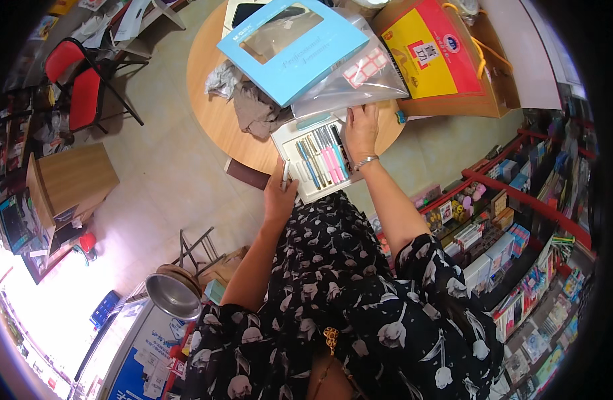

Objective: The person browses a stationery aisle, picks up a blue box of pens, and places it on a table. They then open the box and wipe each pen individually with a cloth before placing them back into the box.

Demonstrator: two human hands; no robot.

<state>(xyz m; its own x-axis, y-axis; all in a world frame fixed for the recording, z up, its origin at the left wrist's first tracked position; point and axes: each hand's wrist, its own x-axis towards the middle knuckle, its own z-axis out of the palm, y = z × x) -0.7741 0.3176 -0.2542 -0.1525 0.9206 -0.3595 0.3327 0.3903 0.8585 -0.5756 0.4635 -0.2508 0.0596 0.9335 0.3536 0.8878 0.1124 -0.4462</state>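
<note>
A white pen tray (320,196) sits at the near edge of the round wooden table, tilted in view. Several pens (322,155) lie side by side in it, some metallic, others pink, blue or black. My left hand (280,197) is at the tray's left side, with a slim white pen (286,175) held against the fingers. Beyond the tray's right side is my right hand (362,132), wearing a silver bangle. Its fingertips reach to the edge of a clear plastic bag (331,95); whether they grip anything cannot be made out.
On the round table (206,115) are a light-blue windowed box (296,65), crumpled grey cloth (256,107) and a large cardboard gift bag (451,65). Stocked shelves (486,225) line the right. A red folding chair (84,95) and a metal bowl (172,295) stand leftward.
</note>
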